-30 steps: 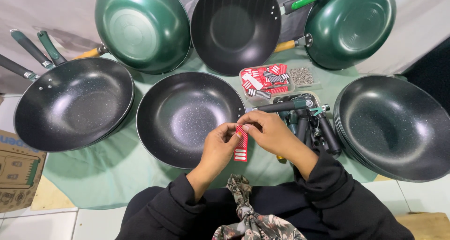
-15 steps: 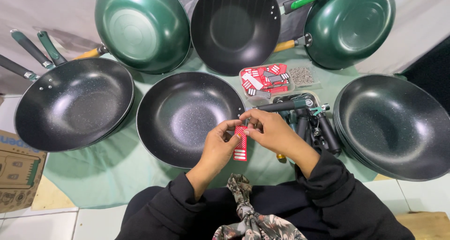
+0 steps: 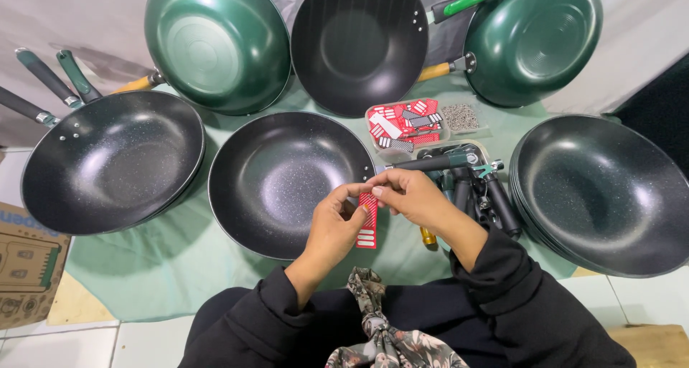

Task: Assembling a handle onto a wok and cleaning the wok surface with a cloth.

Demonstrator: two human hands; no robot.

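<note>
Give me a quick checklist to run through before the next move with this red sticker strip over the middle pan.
1. Red sticker strip pinched by both hands: ok.
2. Left hand and right hand meet over the near rim of the middle black pan: ok.
3. Middle pan's inside looks bare: ok.
4. Tray of spare stickers sits just beyond the hands: ok.
5. Sticker peeled from its backing: cannot tell.
6. Loose handles lie right of the hands, apart from the strip: ok.
</note>
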